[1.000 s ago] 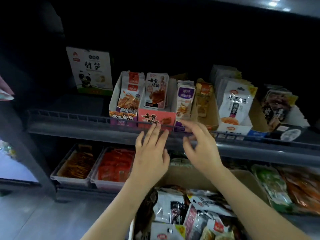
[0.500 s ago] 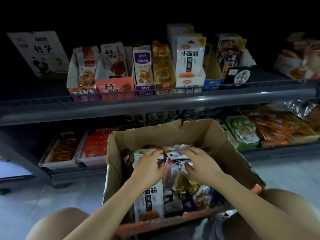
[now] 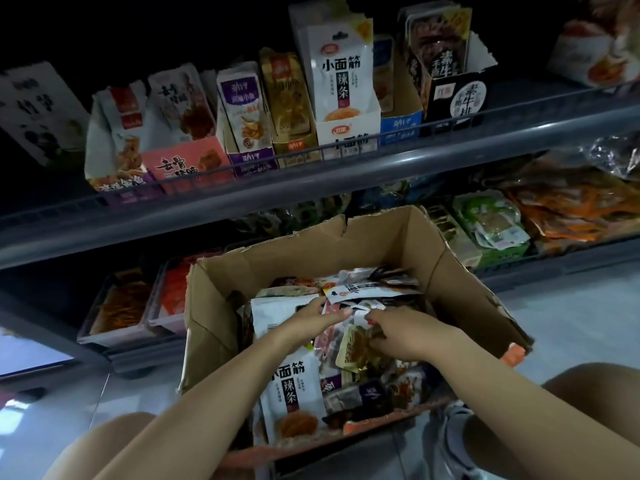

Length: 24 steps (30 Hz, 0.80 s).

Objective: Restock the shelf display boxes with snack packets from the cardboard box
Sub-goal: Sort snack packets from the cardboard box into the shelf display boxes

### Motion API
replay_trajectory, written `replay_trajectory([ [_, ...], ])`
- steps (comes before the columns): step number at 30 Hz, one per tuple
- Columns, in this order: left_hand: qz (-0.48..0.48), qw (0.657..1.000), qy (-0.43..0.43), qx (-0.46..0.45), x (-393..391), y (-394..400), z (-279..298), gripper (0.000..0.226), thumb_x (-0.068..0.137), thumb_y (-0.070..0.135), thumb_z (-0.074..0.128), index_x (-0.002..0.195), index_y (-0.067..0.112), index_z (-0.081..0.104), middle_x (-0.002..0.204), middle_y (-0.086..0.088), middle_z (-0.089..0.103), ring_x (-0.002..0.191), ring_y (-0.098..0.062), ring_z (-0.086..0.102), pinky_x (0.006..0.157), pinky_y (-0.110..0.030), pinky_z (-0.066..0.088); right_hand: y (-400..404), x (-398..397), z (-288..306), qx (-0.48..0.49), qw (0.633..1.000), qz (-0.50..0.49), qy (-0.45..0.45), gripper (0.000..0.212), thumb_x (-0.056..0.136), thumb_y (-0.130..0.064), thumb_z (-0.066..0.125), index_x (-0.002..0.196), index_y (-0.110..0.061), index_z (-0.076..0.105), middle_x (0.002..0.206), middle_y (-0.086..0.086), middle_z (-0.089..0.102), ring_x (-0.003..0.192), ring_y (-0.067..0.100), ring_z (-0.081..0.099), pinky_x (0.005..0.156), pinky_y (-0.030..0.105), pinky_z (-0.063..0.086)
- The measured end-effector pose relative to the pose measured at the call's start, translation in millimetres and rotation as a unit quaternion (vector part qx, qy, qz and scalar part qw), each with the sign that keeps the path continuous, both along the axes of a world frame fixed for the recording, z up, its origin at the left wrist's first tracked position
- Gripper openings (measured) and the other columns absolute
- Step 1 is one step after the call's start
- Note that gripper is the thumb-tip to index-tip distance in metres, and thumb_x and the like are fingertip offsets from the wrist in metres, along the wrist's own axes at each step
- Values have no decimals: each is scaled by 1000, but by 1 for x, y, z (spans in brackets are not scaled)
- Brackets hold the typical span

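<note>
**Sorting through the box for the next packet**

Both hands are down in the cardboard box [image 3: 460,271], among the loose packets [image 3: 294,393]. The left hand [image 3: 317,315] lies with fingers fairly straight on a white packet; the right hand [image 3: 401,332] curls its fingers into the pile, though whether it pinches one I cannot tell. The step looks like picking. Next, one packet must be lifted free and matched to its display box [image 3: 346,131] at the shelf's [image 3: 311,174] front edge.

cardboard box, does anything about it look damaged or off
Yes. The cardboard box has a ragged, torn top edge with a split in its far wall, and its walls are creased. The snack packets inside lie in a jumbled heap.
</note>
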<state>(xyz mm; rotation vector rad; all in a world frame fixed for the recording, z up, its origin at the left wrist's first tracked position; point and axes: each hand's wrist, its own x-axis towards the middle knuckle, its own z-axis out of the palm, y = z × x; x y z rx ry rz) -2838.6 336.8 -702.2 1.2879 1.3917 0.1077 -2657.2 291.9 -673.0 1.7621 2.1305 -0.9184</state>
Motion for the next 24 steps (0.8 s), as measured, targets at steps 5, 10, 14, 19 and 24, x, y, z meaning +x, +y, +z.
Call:
replay_trajectory([
  [5, 13, 1000, 9, -6, 7, 0, -17, 119, 63, 50, 85, 154, 18, 16, 159, -5, 23, 142, -27, 32, 114, -37, 31, 5, 15, -6, -30, 999, -23, -10, 46, 97, -13, 39, 143, -20, 38, 139, 7, 49, 119, 25, 51, 96, 31, 44],
  [10, -16, 999, -22, 44, 18, -8, -21, 26, 71, 11, 84, 88, 20, 66, 84, 4, 71, 72, -6, 66, 72, -22, 53, 10, 20, -6, -41, 999, -28, -21, 57, 96, -9, 37, 151, -19, 24, 144, 10, 43, 123, 27, 48, 101, 35, 43],
  [14, 30, 997, -24, 70, 32, -19, -23, 21, 76, 11, 80, 86, 13, 61, 75, 0, 64, 59, -3, 58, 52, -16, 42, 10, 26, -3, -47, 998, -26, -39, 56, 97, -9, 37, 151, -15, 22, 139, 12, 47, 117, 28, 52, 98, 39, 46],
  [19, 64, 996, -29, 61, 39, -25, -22, 23, 77, 3, 78, 97, 10, 68, 87, -4, 70, 71, -12, 65, 57, -14, 49, 11, 33, -1, -47, 998, -20, -38, 44, 98, -10, 40, 141, -13, 38, 135, 13, 50, 116, 28, 52, 99, 39, 46],
  [24, 120, 989, -26, 83, 33, -19, 0, 13, 73, 5, 82, 79, 8, 70, 81, -7, 74, 70, -18, 68, 62, -25, 55, 11, 35, 15, -5, 999, -38, 14, 42, 99, -23, 44, 141, -16, 41, 139, 7, 49, 120, 26, 51, 91, 28, 43],
])
